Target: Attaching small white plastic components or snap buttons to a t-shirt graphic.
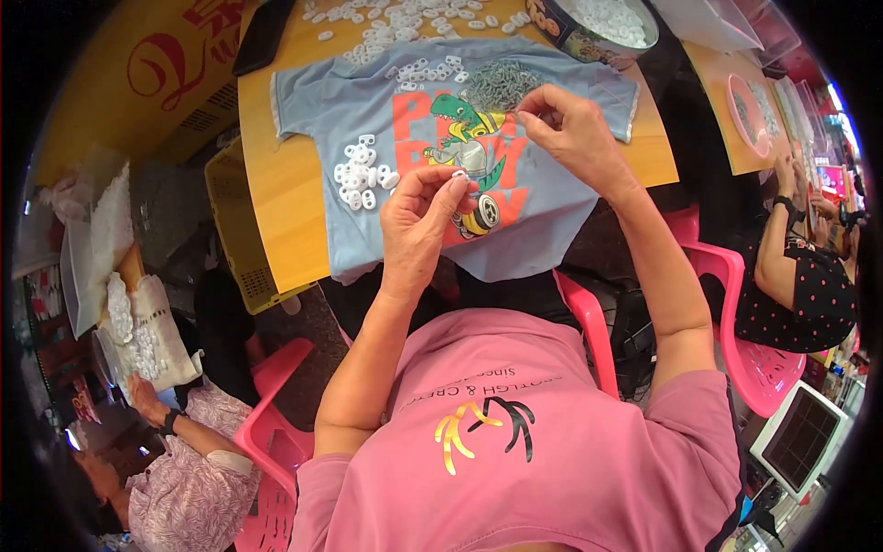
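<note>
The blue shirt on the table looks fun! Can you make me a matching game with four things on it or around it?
Column 1
1. Left hand
2. Grey pile
3. Round tin
4. Crate

Column 2
A. Heaped with white pieces
B. Yellow, beyond the left edge of the table
C. Pinching a small white piece
D. Lying on the blue shirt

Right pairs: 1-C, 2-D, 3-A, 4-B.
</note>
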{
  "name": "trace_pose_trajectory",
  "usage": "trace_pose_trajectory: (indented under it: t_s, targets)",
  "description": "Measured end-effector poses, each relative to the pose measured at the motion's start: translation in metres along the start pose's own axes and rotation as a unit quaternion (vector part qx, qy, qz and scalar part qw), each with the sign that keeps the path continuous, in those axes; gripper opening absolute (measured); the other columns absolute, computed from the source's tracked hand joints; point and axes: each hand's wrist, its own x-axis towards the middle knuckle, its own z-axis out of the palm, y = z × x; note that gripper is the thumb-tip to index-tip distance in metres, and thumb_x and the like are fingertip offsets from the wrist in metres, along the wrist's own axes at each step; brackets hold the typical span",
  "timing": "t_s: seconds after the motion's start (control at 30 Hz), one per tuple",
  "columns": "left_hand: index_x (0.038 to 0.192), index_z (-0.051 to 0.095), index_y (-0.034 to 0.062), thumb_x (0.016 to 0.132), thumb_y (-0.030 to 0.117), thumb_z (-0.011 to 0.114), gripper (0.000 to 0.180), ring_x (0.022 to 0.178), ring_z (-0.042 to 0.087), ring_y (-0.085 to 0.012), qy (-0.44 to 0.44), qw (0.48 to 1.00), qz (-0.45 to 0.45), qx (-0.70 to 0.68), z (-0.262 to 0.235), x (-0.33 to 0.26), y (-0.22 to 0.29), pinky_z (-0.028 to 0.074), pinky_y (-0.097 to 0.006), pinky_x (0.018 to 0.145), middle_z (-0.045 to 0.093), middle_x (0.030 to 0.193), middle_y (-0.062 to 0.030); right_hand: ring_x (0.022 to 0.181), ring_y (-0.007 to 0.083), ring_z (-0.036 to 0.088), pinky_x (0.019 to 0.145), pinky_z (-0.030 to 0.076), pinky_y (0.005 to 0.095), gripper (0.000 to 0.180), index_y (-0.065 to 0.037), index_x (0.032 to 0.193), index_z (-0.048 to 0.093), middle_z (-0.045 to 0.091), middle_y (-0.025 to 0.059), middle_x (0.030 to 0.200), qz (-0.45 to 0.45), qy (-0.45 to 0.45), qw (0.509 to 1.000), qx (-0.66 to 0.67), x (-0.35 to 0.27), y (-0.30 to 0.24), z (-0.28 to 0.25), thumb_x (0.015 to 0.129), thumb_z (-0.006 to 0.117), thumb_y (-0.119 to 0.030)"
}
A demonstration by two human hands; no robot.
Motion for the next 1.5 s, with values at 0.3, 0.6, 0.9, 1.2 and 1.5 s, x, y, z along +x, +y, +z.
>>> trace_pose_trajectory:
  t_s: [0.3, 0.6, 0.9, 1.2, 1.5]
  targets:
    - [0.107, 0.060, -0.0005, 0.094, 0.010, 0.062, 0.017, 0.081, 0.065, -0.0103, -0.003, 1.000, 0.003, -0.005, 0.000, -0.001, -0.001, 0.052, -0.023, 0.075, 0.069, 0.095, -0.0088, 0.069, 0.0211, 0.059, 0.065, 0.048, 0.0317, 0.016, 0.001, 0.093, 0.065, 0.065, 0.0117, 0.082, -0.055, -0.003, 0.985, -0.166, -0.011, 0.003, -0.018, 0.085, 0.066, -0.013]
    - [0.109, 0.060, -0.0008, 0.094, 0.009, 0.062, 0.017, 0.081, 0.065, -0.0111, -0.013, 1.000, 0.005, 0.000, 0.000, 0.000, 0.000, 0.051, -0.024, 0.076, 0.069, 0.095, -0.0094, 0.072, 0.0221, 0.061, 0.066, 0.048, 0.0324, 0.019, 0.002, 0.092, 0.065, 0.065, 0.0124, 0.082, 0.037, 0.033, 0.986, -0.158, -0.042, 0.024, -0.050, 0.086, 0.066, -0.015]
    - [0.109, 0.060, -0.0007, 0.094, 0.008, 0.062, 0.017, 0.080, 0.064, -0.0109, -0.009, 1.000, 0.003, -0.001, 0.001, 0.000, 0.000, 0.051, -0.024, 0.076, 0.068, 0.095, -0.0094, 0.073, 0.0278, 0.061, 0.065, 0.048, 0.0365, 0.015, -0.001, 0.087, 0.064, 0.061, 0.0108, 0.082, -0.037, -0.008, 0.968, -0.249, -0.050, 0.011, -0.034, 0.083, 0.068, -0.014]
    - [0.108, 0.060, -0.0001, 0.094, 0.009, 0.062, 0.017, 0.081, 0.064, -0.0100, -0.006, 1.000, 0.005, 0.011, 0.003, 0.000, 0.001, 0.051, -0.023, 0.075, 0.068, 0.095, -0.0086, 0.078, 0.0315, 0.063, 0.067, 0.050, 0.0391, 0.011, -0.005, 0.094, 0.063, 0.059, 0.0103, 0.089, -0.133, -0.050, 0.949, -0.281, -0.049, 0.005, -0.026, 0.083, 0.064, -0.005]
    - [0.107, 0.061, 0.0001, 0.094, 0.009, 0.062, 0.016, 0.080, 0.063, -0.0088, 0.006, 1.000, 0.004, 0.000, 0.003, 0.000, 0.000, 0.051, -0.023, 0.074, 0.068, 0.094, -0.0069, 0.083, 0.0336, 0.061, 0.071, 0.049, 0.0415, 0.012, -0.003, 0.097, 0.062, 0.059, 0.0125, 0.090, -0.121, -0.009, 0.956, -0.266, -0.055, 0.017, -0.036, 0.085, 0.062, -0.003]
